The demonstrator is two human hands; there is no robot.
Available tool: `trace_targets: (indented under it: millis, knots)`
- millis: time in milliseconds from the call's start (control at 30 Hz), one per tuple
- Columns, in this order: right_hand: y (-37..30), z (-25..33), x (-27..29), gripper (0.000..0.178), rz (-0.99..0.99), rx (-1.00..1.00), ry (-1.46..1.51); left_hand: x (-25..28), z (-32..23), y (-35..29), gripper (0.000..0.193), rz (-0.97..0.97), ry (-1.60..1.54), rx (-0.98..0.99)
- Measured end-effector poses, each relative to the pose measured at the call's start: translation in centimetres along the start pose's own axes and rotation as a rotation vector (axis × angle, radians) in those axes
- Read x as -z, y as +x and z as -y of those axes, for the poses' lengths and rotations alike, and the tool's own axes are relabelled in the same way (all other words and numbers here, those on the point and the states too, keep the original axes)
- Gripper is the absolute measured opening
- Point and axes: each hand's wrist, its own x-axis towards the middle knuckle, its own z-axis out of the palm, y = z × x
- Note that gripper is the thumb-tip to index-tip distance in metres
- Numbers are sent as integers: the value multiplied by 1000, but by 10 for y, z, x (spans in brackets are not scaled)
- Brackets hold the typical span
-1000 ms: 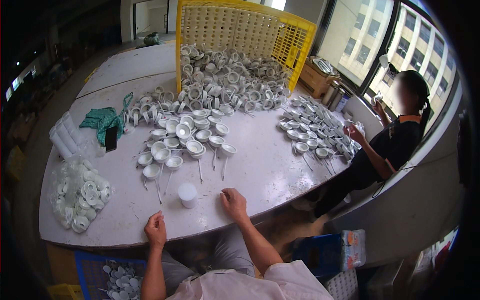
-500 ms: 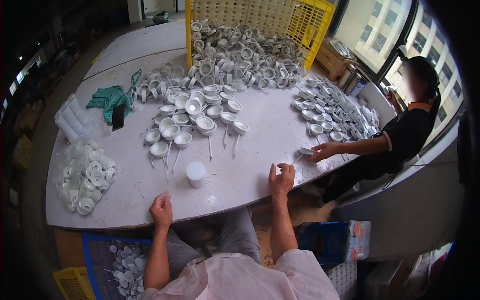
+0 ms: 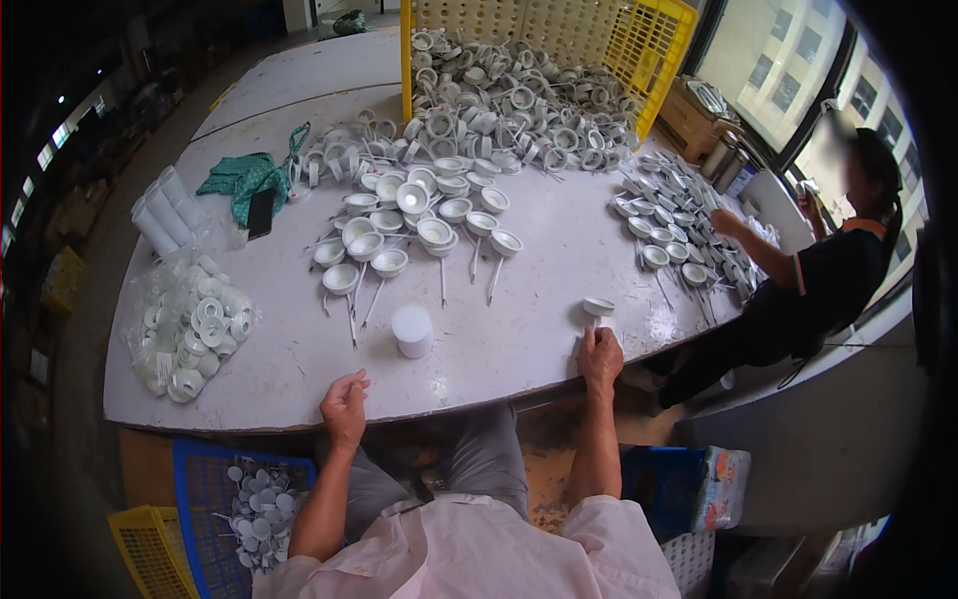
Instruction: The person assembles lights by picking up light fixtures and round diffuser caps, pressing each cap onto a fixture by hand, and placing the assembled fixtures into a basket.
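Observation:
My right hand (image 3: 601, 359) is closed on the white cable of a small round white cup-shaped fitting (image 3: 599, 305), whose cup rises just beyond my fingers. My left hand (image 3: 344, 409) hovers by the table's front edge, its fingers loosely bent and apart, with nothing visible in them. Between my hands, closer to the left one, stands a white cylinder (image 3: 412, 331). Several similar fittings (image 3: 435, 233) with cables lie in a cluster beyond it, mostly cup side up.
A yellow crate (image 3: 659, 75) spills many white rings onto the table (image 3: 539, 250). On the left are a bag of white rings (image 3: 195, 329), white tubes (image 3: 165, 210), a green cloth (image 3: 249, 185) and a phone (image 3: 260, 214). A co-worker (image 3: 838, 260) stands right, beside more fittings (image 3: 664, 225). A blue basket (image 3: 190, 499) sits below.
My right hand has taken hold of the fitting's cable, which the co-worker's hand was holding out before. The co-worker's hand has drawn back to the right-hand pile. The view has shifted slightly.

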Motion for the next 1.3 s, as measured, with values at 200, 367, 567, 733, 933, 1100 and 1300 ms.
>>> trace_targets:
  millis: [200, 367, 567, 733, 933, 1100, 1300]
  knots:
    - [-102, 50, 6, 14, 77, 247, 694, -64, -41, -41, 39, 574, -385, 320]
    - [-171, 87, 14, 12, 270, 557, 872, -83, -60, -31, 77, 595, -564, 364]
    - [-196, 107, 17, 11, 512, 738, 845, -61, -68, -36, 83, 444, -163, 57]
    - [-174, 116, 15, 12, 786, 483, 942, -38, -77, -39, 77, 259, -19, 4]
    - [-107, 180, -19, 22, 591, 36, 1047, -27, -72, -46, 80, 213, -6, -40]
    - [-84, 209, -36, 28, 765, 108, 822, -25, -70, -52, 80, 221, -17, -26]
    - [-81, 200, -46, 27, 787, 94, 1019, -18, -68, -56, 78, 174, 21, -34]
